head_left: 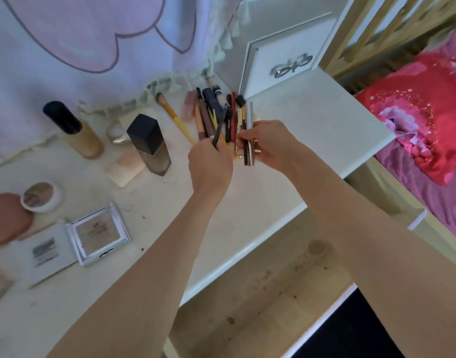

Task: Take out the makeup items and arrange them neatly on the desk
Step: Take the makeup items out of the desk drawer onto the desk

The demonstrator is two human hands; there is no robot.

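On the white desk [286,156] lies a row of makeup pencils and tubes [209,115], side by side, tips pointing away from me. My left hand [210,167] is closed around a thin black pencil [220,125] that sticks up over the row. My right hand [267,144] grips a silver tube [249,117] and a dark pencil at the row's right end. A yellow-handled brush [174,117] lies just left of the row.
Left of my hands stand a square foundation bottle [149,144] and a beige bottle with a dark cap [72,129]. Compacts [99,235], a small round pot [42,196] and a pink pouch [4,218] lie at the near left. A bed [428,120] is at the right.
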